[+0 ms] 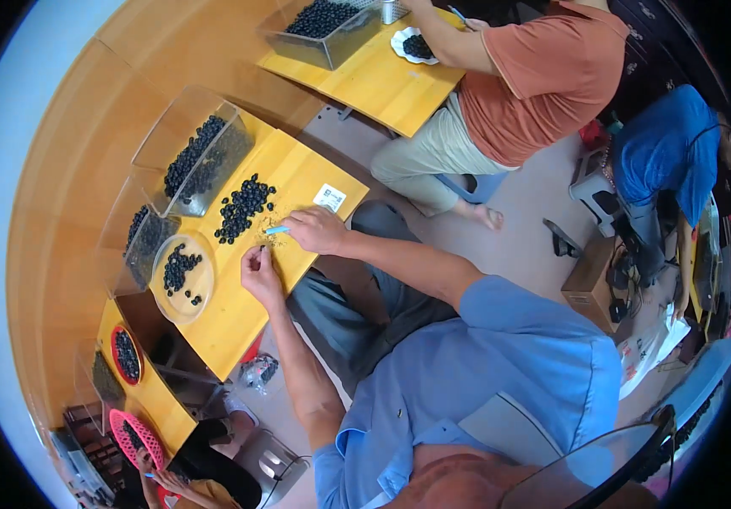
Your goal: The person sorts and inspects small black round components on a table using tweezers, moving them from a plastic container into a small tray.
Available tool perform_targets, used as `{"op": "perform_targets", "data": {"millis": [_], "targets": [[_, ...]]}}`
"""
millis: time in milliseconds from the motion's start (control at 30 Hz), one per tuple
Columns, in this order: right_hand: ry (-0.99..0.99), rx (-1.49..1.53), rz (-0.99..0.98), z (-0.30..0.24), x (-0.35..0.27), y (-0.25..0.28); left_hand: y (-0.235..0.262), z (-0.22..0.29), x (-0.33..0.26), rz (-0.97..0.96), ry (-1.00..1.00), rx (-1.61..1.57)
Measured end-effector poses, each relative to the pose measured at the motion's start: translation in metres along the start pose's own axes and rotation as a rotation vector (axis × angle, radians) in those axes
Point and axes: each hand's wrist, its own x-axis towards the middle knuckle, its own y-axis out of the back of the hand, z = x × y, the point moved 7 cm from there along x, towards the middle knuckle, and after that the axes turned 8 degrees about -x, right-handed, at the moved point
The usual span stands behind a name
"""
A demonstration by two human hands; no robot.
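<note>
In my right hand [316,230] is a slim light-blue tool [277,230]; its kind is unclear. My left hand [261,275] lies just nearer than the tool's end, thumb and finger pinched on a small dark piece [263,248], partly hidden by the fingertips. Both hands are over the front part of a yellow wooden table [297,161]. Tan crumbs [268,227] are scattered beneath the tool. Beyond them spreads a loose pile of black, bead-like pieces [245,208]. To the left, a round shallow clear dish [170,307] holds more such pieces.
Clear plastic bins [157,148] of black pieces line the far edge. A white printed card [330,198] lies right of my hands. A person in an orange shirt [543,76] sits at another table; a person lower left handles a pink basket [119,424]. A cardboard box [590,284] stands on the floor.
</note>
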Motion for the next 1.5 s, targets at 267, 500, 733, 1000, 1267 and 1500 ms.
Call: {"op": "perform_targets", "data": {"millis": [267,500,733,1000,1267,1500], "targets": [[-0.004,-0.027,-0.008,-0.009,0.007,0.001,0.003,-0.016,0.011,0.001,-0.006,0.037],[0.128,-0.032,0.006,-0.01,0.019,-0.003,-0.005,-0.013,0.011,-0.012,-0.018,0.069],[0.175,-0.124,-0.024,-0.019,0.015,-0.005,-0.005,-0.011,0.007,0.032,0.054,-0.042],[0.286,-0.213,-0.016,-0.029,0.011,-0.002,-0.004,-0.005,0.006,0.059,0.044,-0.043],[0.283,-0.236,-0.032,-0.029,0.012,-0.007,-0.006,-0.004,0.007,0.038,0.062,-0.059],[0.301,-0.238,-0.074,-0.03,0.01,-0.008,-0.006,-0.005,0.007,0.022,0.048,-0.044]]}}
